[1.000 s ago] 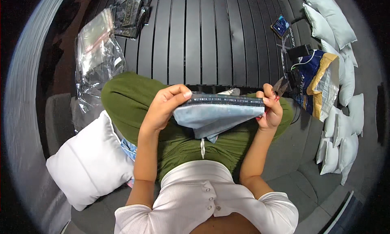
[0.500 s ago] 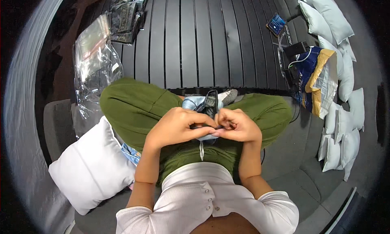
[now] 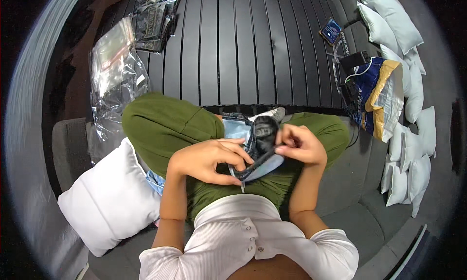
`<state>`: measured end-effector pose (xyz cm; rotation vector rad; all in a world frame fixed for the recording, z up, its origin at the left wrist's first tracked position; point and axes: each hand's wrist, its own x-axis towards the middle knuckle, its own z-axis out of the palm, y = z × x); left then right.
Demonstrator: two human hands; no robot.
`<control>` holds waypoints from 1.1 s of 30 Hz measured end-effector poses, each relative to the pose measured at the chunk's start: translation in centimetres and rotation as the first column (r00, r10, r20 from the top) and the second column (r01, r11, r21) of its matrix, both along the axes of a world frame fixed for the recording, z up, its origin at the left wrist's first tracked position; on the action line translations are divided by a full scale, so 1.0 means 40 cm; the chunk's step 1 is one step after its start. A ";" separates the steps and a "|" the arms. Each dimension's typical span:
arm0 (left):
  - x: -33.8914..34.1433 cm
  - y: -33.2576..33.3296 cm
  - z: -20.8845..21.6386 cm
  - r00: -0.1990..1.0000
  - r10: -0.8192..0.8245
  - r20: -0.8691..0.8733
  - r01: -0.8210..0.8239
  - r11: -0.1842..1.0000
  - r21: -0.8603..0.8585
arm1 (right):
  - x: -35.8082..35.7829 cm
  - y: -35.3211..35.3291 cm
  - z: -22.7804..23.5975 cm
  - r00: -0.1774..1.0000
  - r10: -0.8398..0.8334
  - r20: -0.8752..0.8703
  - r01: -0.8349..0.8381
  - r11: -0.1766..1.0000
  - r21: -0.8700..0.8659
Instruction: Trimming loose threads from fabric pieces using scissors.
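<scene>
Over my lap, both hands hold a light-blue cloth piece [image 3: 237,129] with a black band and a dark inner side. Its opening gapes, and the black lining shows between my hands. My left hand [image 3: 209,159] grips the near left part of the band, fingers inside the rim and thumb outside. My right hand [image 3: 305,144] pinches the band's right edge between thumb and bent fingers; its fingertips are slightly blurred. Whether this is a garment or a pouch I cannot tell.
Ahead stands a black slatted table [image 3: 224,46]. Clear plastic bags [image 3: 114,71] and dark packages [image 3: 153,24] lie at its left. A phone [image 3: 332,31] and a blue-and-yellow bag [image 3: 382,95] are to the right. A white pillow [image 3: 114,197] sits left; several others [image 3: 413,85] lie right.
My hands have moved apart, the right one outward and the left one slightly down. Between them the cloth piece has spread, its dark inner side now showing widely.
</scene>
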<state>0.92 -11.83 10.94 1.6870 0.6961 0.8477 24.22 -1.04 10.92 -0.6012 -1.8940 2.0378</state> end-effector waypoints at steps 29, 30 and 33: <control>-0.026 -0.003 -0.006 0.898 0.437 -0.054 -0.440 0.887 -0.144 | -0.034 0.000 -0.017 0.797 -0.471 -0.378 0.221 0.810 -0.543; -0.027 -0.002 -0.003 0.890 0.449 -0.074 -0.455 0.877 -0.153 | -0.032 0.001 -0.016 0.806 -0.464 -0.368 0.210 0.805 -0.554; -0.024 -0.005 0.001 0.880 0.470 -0.063 -0.468 0.839 -0.276 | -0.027 0.003 -0.021 0.811 -0.462 -0.359 0.200 0.795 -0.573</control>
